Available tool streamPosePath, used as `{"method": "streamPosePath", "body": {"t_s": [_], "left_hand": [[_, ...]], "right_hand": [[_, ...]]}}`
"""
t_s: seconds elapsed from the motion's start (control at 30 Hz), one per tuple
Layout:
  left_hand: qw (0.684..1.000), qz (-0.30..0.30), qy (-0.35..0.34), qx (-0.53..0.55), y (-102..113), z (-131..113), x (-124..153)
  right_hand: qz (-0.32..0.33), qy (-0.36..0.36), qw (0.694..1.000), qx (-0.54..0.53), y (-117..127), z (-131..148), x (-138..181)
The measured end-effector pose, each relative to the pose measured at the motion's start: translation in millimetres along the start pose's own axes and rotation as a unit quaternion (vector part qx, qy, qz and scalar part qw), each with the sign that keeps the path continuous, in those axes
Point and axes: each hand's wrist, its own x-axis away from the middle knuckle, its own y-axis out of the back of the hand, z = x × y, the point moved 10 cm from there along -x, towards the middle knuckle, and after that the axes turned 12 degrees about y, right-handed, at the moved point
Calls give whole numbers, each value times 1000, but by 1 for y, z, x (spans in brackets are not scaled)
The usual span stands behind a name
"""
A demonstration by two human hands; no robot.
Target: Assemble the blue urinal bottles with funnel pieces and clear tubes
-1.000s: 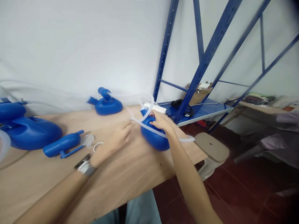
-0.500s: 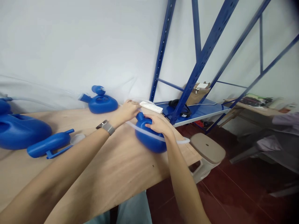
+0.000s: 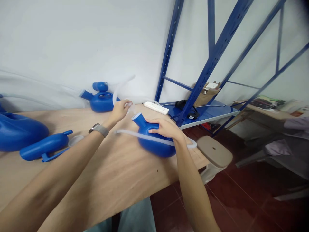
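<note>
My right hand (image 3: 165, 128) is closed around the handle of a blue plastic jug (image 3: 156, 148), which rests upright near the table's right end. Its angled spout (image 3: 139, 119) points left and shows a pale rim. A translucent tube (image 3: 149, 138) runs across the jug's front and loops under my right wrist. My left hand (image 3: 120, 109), with a watch on its wrist, is left of the spout and apart from it. Its fingertips pinch a small translucent piece whose kind I cannot make out. Behind this hand a second translucent tube (image 3: 118, 87) curves up against the wall.
Another blue jug (image 3: 102, 102) stands by the wall, and a larger one (image 3: 21, 132) at the left. A blue bottle-shaped part (image 3: 45, 146) and a clear lid (image 3: 76, 140) lie nearby. A white power strip (image 3: 156, 107), blue shelf rack (image 3: 207, 112) and stool (image 3: 214, 150) are at right.
My left hand has moved left, away from the jug's spout, uncovering its mouth. The tube end in front now lies farther left. My right hand stays on the jug.
</note>
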Motion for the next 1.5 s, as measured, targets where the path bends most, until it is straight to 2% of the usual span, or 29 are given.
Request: {"method": "streamPosePath", "body": {"t_s": [0.13, 0.23, 0.3, 0.37, 0.47, 0.57, 0.63, 0.8, 0.93, 1.03, 1.1, 1.17, 1.27, 1.33, 1.4, 1.43, 1.5], "left_hand": [[991, 131, -15, 23, -19, 1, 10], [980, 193, -14, 53, -16, 1, 34], [981, 174, -4, 85, 0, 3, 53], [987, 114, -3, 110, 23, 4, 73], [994, 40, -64, 77, 49, -6, 104], [991, 8, -129, 22, 63, -15, 125], [992, 38, -123, 13, 63, -13, 129], [983, 163, -76, 32, 59, -2, 130], [965, 244, -20, 98, 75, 5, 132], [960, 274, -21, 58, 88, 4, 147], [965, 258, -54, 11, 96, 6, 159], [974, 206, -81, -54, 103, 23, 170], [975, 91, -72, -190, 115, 77, 181], [971, 43, -48, -232, 121, 118, 189], [972, 6, -38, -231, 127, 146, 198], [974, -4, -44, -221, 128, 154, 202], [977, -20, -69, -202, 130, 158, 212]], "right_hand": [[47, 25, 998, -26, -12, 5, -9], [91, 31, 994, -42, -23, 3, -14], [105, 32, 993, -44, -27, 4, -18], [118, 32, 991, -54, -32, 7, -22], [155, 25, 985, -78, -47, 15, -28], [176, 14, 980, -88, -62, 23, -35], [178, 15, 979, -95, -69, 28, -40], [181, 14, 976, -118, -80, 33, -43], [206, 29, 968, -142, -85, 37, -41], [195, 33, 971, -132, -82, 37, -40], [176, 35, 978, -107, -78, 36, -40], [142, 43, 987, -62, -72, 36, -39], [109, 63, 991, 52, -59, 42, -33], [98, 79, 980, 155, -46, 51, -21], [69, 81, 964, 242, -23, 57, 3], [57, 73, 961, 260, -11, 57, 21], [-16, 9, 961, 276, 23, 44, 66]]}}
